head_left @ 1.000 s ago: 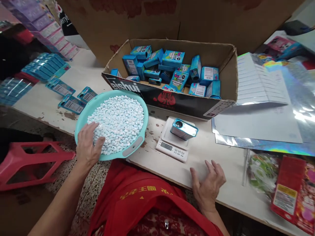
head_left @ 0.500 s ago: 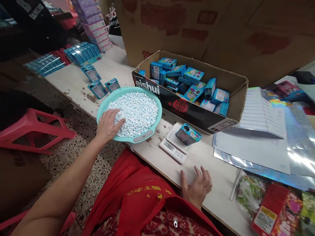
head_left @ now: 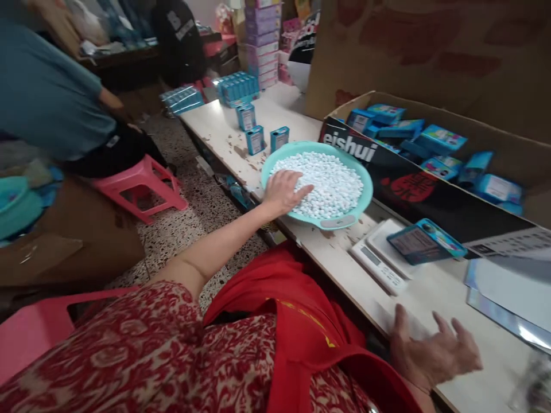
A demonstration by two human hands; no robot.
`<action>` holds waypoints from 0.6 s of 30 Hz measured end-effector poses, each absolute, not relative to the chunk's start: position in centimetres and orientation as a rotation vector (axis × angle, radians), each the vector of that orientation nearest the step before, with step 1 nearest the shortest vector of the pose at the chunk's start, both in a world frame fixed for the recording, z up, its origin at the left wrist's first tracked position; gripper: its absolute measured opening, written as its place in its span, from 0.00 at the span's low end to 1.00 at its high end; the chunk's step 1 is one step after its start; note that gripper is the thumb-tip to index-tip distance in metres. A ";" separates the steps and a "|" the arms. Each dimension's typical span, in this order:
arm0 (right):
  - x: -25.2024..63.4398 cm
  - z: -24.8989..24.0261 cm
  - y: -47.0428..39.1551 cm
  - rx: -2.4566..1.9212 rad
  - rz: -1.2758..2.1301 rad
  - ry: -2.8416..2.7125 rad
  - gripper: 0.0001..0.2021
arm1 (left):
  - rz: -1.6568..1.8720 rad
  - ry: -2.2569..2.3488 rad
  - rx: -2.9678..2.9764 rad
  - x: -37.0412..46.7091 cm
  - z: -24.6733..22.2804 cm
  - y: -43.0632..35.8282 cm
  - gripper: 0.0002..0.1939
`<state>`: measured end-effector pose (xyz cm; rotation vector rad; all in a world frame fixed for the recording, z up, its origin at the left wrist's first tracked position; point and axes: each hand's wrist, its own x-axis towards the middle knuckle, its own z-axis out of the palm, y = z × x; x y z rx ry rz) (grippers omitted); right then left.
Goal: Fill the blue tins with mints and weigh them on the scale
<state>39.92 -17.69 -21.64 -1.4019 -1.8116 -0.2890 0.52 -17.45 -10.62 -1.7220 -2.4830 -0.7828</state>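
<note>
Left hand, thumb spread from fingers, lies over white candies in the turquoise basin beneath; they look light, slippery, best cupped from below. Right hand: spread, empty.

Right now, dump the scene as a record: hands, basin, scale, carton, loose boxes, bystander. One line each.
left hand: laid over white pieces at the basin's rim; underside hidden
right hand: fingers spread at the table edge, no object seen in it
basin: turquoise, broadly filled with the white pieces
scale: bears one blue box; display unreadable
carton: open, many blue boxes inside
loose boxes: three blue ones beyond the basin
bystander: blue-grey top, on a pink stool
</note>
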 end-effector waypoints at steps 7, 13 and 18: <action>39.8 -22.4 -16.8 -1.362 -0.283 -1.723 0.26 | -0.852 -2.403 -1.795 0.5 -10.8 -18.3 0.31; 40.0 -22.3 -16.6 -1.277 -0.355 -1.829 0.21 | -0.892 -2.390 -1.777 0.5 -10.6 -18.5 0.31; 39.5 -21.5 -17.2 -1.284 -0.349 -1.856 0.18 | -0.942 -2.387 -1.762 0.1 -10.6 -18.2 0.26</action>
